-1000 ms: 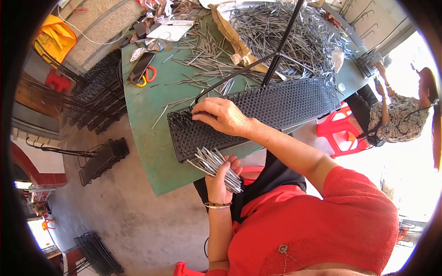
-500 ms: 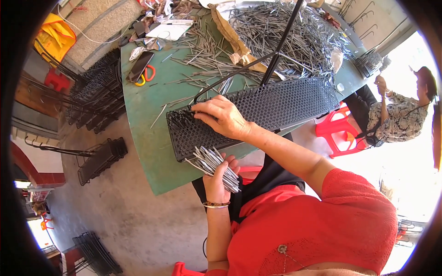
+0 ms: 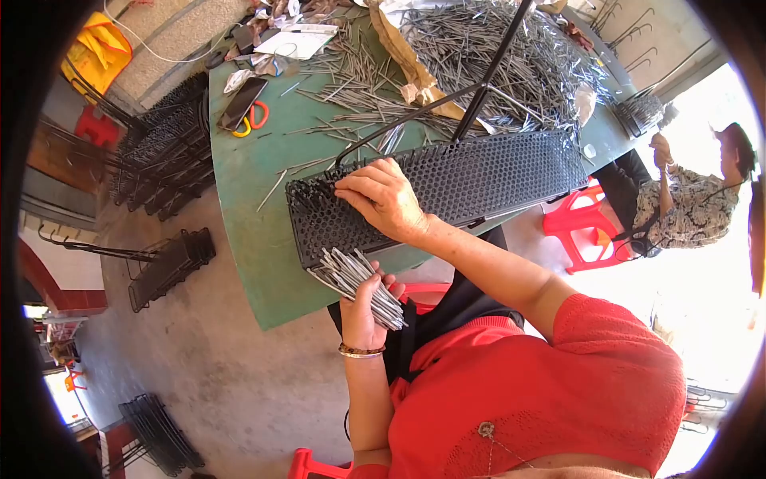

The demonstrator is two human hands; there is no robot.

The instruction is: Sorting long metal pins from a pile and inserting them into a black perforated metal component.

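Note:
A long black tray (image 3: 495, 180) with rows of round holes lies on the table's near edge. Thin dark sticks (image 3: 309, 190) poke up from its far left corner. My right hand (image 3: 388, 201) reaches over the tray's left part, fingertips pinched together beside those sticks; what sits between them is too small to make out. Just off the tray's near left edge, my left hand (image 3: 365, 307) grips a bundle of thin grey sticks (image 3: 357, 283), their ends fanned toward the tray.
Behind the tray, a big heap of grey sticks (image 3: 511, 68) covers the green table (image 3: 247, 275). A black metal rod frame (image 3: 476, 100) rises over the tray. A phone (image 3: 243, 104) and scissors (image 3: 259, 116) lie at left. Racks (image 3: 171, 267) stand on the floor; another person (image 3: 686, 195) sits at right.
My left hand and its bundle have shifted slightly left and closer to the tray. My right fingertips stay at the tray's left end, having moved only a little.

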